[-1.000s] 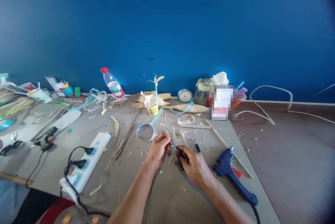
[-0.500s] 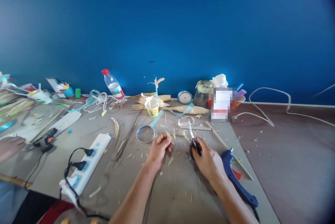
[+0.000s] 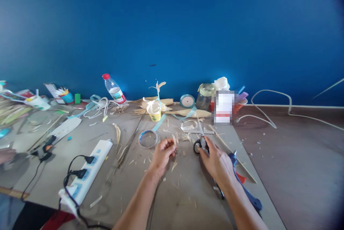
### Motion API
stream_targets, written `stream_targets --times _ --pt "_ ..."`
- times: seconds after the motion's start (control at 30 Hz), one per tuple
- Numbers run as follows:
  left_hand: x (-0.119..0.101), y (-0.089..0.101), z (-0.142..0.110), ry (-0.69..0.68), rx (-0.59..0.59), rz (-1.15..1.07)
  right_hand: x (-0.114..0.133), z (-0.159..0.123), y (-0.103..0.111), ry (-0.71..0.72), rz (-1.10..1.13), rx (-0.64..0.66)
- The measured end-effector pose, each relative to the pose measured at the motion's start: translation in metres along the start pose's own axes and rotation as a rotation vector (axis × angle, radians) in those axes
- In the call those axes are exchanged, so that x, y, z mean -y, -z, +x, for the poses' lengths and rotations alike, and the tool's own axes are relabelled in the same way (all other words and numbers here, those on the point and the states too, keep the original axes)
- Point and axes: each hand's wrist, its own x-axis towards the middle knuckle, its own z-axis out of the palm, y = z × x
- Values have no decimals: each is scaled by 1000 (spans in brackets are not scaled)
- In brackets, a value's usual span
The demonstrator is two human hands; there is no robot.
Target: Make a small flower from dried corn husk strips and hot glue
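My left hand pinches a small pale strip that looks like dried corn husk between thumb and fingertips. To its right, my right hand is closed on the black handles of the scissors, low over the table, with the blades pointing away from me. Pale scraps lie between and around both hands. Just beyond my left hand is a roll of clear tape. A dark slim tool, partly hidden by my right forearm, lies below the right hand.
A blue glue gun lies right of my right forearm. A white power strip with black cords is on the left. Behind stand a yellow-white cup, a bottle and a glass jar. Another person's hand shows far left.
My right hand has shifted slightly with the scissors, whose handle loop now shows more. My left hand keeps its pinch on the strip, now more visible. The whole view has shifted slightly.
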Motion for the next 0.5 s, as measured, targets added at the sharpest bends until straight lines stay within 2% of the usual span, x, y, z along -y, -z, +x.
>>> stream_targets --times 0.1,0.27,0.5 --pt "-1 -2 0 0 -4 18 1 2 -1 12 -24 -9" --pt "-2 -5 -2 6 -21 10 8 4 -3 -66 -52 15" --pt "-4 -5 -4 3 -21 66 9 3 -2 8 -42 -39"
